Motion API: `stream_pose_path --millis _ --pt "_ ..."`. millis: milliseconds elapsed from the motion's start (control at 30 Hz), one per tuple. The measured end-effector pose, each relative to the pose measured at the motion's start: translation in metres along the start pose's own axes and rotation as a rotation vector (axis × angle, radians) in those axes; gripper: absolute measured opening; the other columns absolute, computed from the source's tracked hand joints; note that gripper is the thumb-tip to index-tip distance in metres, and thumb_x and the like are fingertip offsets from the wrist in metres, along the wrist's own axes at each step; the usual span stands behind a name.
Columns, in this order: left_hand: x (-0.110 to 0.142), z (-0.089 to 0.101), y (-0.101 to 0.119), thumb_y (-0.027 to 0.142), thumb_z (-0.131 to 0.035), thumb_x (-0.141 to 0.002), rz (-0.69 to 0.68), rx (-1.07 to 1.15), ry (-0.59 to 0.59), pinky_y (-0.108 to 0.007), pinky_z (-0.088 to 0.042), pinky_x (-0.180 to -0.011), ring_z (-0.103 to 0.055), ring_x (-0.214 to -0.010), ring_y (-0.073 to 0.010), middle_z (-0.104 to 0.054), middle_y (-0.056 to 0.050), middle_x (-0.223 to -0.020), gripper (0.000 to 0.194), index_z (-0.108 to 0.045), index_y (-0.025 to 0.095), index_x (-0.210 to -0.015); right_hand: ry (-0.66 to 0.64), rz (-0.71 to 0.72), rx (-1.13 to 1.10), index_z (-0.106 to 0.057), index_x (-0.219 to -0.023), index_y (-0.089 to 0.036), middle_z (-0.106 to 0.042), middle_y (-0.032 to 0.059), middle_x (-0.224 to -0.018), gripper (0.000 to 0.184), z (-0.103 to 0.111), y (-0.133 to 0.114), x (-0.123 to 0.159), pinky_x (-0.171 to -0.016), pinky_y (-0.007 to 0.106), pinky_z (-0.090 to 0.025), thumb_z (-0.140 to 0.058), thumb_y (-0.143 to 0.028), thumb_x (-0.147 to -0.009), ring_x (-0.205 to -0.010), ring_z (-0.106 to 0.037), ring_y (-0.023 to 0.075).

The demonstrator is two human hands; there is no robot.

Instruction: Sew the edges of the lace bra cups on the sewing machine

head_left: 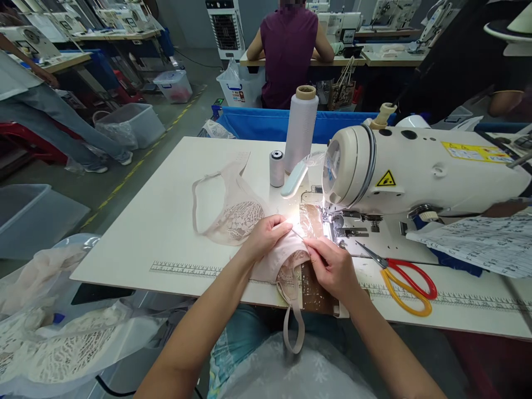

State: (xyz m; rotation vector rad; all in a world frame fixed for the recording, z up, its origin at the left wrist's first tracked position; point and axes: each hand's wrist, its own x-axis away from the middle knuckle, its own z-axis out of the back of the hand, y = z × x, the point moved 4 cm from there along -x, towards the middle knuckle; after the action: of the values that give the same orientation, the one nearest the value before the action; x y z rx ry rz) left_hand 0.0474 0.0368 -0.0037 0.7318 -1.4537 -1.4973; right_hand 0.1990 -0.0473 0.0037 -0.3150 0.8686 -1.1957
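Note:
A pale pink lace bra (272,262) lies partly over the table's front edge, its strap loop hanging down towards my lap. My left hand (270,235) pinches the fabric edge at its upper left. At the right side of the same edge, my right hand (331,267) has thumb and forefinger closed on the fabric. Just beyond both hands is the lit needle area of a white sewing machine (386,172). Another part of the pale lace garment (235,210) is spread flat on the table to the left of my left hand.
Scissors (403,277) with red and orange handles lie right of my right hand. A big thread cone (301,124) and a small spool (276,168) stand behind. Printed paper sheets (477,246) rest at right. Bagged lace pieces (75,343) are at lower left. A person (288,50) sits ahead.

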Motion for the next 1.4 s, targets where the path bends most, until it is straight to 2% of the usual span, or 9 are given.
stream_pose_path --millis 200,300,400,467,567,767,833,933,1400 --pt "0.0 0.008 -0.003 0.043 -0.059 -0.076 0.026 0.035 0.015 -0.022 -0.028 -0.054 -0.039 -0.058 -0.0097 -0.046 0.003 -0.064 0.029 -0.052 0.016 -0.068 0.027 0.096 0.238 -0.06 -0.11 -0.016 -0.067 0.0071 -0.089 0.026 0.004 -0.002 0.005 -0.062 0.026 -0.047 -0.045 -0.015 -0.09 -0.073 -0.062 0.017" --pt "0.006 0.015 0.004 0.046 -0.058 -0.077 0.006 -0.069 -0.046 -0.022 -0.023 -0.051 -0.035 -0.055 -0.0094 -0.041 0.004 -0.06 0.033 -0.05 0.016 -0.065 0.08 0.008 0.169 -0.061 -0.104 -0.018 -0.066 0.0055 -0.089 0.023 0.019 -0.005 0.001 -0.06 0.026 -0.046 -0.046 -0.015 -0.087 -0.071 -0.061 0.0159" --pt "0.016 0.018 0.016 0.046 -0.056 -0.08 -0.045 -0.213 -0.178 -0.023 -0.02 -0.049 -0.03 -0.053 -0.0091 -0.036 0.004 -0.058 0.035 -0.048 0.017 -0.062 0.051 0.041 -0.004 -0.061 -0.105 -0.018 -0.064 0.0081 -0.105 0.028 0.022 -0.016 -0.015 -0.074 0.029 -0.048 -0.042 -0.013 -0.086 -0.091 -0.061 0.0186" --pt "0.022 0.017 0.025 0.044 -0.056 -0.08 -0.073 -0.24 -0.262 -0.024 -0.02 -0.049 -0.031 -0.053 -0.0094 -0.036 0.003 -0.058 0.034 -0.048 0.017 -0.061 -0.072 0.046 -0.124 -0.06 -0.114 -0.016 -0.063 0.0091 -0.108 0.035 0.014 -0.018 -0.032 -0.078 0.031 -0.047 -0.042 -0.014 -0.084 -0.096 -0.059 0.02" --pt "0.025 0.018 0.032 0.042 -0.058 -0.079 -0.092 -0.249 -0.31 -0.024 -0.021 -0.048 -0.032 -0.053 -0.0097 -0.039 0.002 -0.058 0.031 -0.053 0.017 -0.062 -0.358 -0.143 -0.312 -0.063 -0.114 -0.012 -0.063 0.0028 -0.08 0.038 -0.005 -0.007 -0.054 -0.065 0.028 -0.044 -0.046 -0.021 -0.081 -0.072 -0.057 0.0158" --pt "0.019 0.026 0.026 0.043 -0.06 -0.076 -0.053 -0.283 -0.363 -0.023 -0.022 -0.048 -0.035 -0.053 -0.0099 -0.044 0.002 -0.059 0.027 -0.062 0.017 -0.071 -0.578 -0.4 -0.577 -0.06 -0.075 -0.015 -0.048 -0.0051 -0.064 0.029 -0.017 0.012 -0.058 -0.055 0.023 -0.031 -0.069 -0.042 -0.068 -0.058 -0.042 0.0085" --pt "0.015 0.024 0.024 0.044 -0.06 -0.077 -0.068 -0.28 -0.393 -0.024 -0.023 -0.049 -0.036 -0.054 -0.01 -0.044 0.002 -0.06 0.028 -0.061 0.017 -0.069 -0.596 -0.392 -0.545 -0.042 -0.057 -0.019 -0.034 -0.0078 -0.056 0.041 -0.016 0.013 -0.055 -0.051 0.023 -0.023 -0.071 -0.046 -0.066 -0.052 -0.031 0.0061" --pt "0.011 0.02 0.022 0.044 -0.06 -0.078 -0.094 -0.267 -0.436 -0.024 -0.021 -0.049 -0.032 -0.053 -0.0096 -0.04 0.002 -0.058 0.032 -0.057 0.017 -0.062 -0.602 -0.356 -0.519 -0.023 -0.054 -0.021 -0.02 -0.0088 -0.055 0.056 -0.015 0.013 -0.053 -0.05 0.025 -0.015 -0.068 -0.051 -0.07 -0.05 -0.02 0.0053" --pt "0.008 0.022 0.004 0.044 -0.063 -0.075 0.006 -0.107 -0.357 -0.024 -0.022 -0.05 -0.034 -0.051 -0.0089 -0.04 0.003 -0.057 0.03 -0.056 0.017 -0.063 -0.555 -0.228 -0.529 -0.028 -0.057 -0.022 -0.023 -0.0078 -0.058 0.044 -0.021 0.022 -0.053 -0.052 0.026 -0.022 -0.055 -0.045 -0.082 -0.052 -0.024 0.0075"
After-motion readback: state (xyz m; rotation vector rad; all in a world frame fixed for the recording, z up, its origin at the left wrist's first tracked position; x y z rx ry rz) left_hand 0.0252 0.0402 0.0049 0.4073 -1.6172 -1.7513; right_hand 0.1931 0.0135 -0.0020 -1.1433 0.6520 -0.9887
